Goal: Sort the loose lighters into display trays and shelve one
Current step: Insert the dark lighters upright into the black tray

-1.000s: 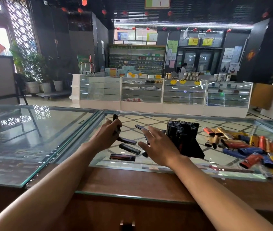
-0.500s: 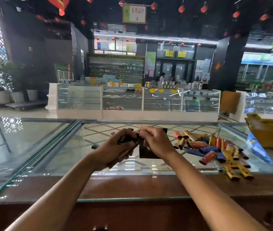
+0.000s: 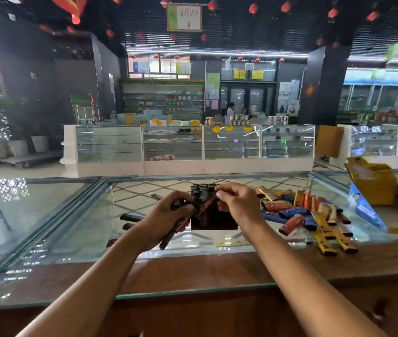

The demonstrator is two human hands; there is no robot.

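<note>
A black display tray [image 3: 213, 218] with several dark lighters standing in it sits on the glass counter [image 3: 47, 215]. My left hand [image 3: 166, 220] grips a bundle of dark lighters [image 3: 178, 227] just left of the tray. My right hand [image 3: 237, 205] pinches one dark lighter [image 3: 207, 203] by its top end, over the tray's front. A few loose dark lighters [image 3: 132, 217] lie on the glass to the left. A pile of red, blue and yellow lighters [image 3: 310, 215] lies to the right.
A yellow cardboard box [image 3: 373, 183] and a blue packet [image 3: 365, 210] sit at the counter's right end. A wooden ledge [image 3: 217, 271] runs along the counter's near edge. White glass showcases [image 3: 193, 144] stand across the aisle, with a person far behind them.
My left hand gathered lighters off the glass into a bundle. My right hand left the glass and now pinches one lighter over the tray. The camera swung right and tilted up.
</note>
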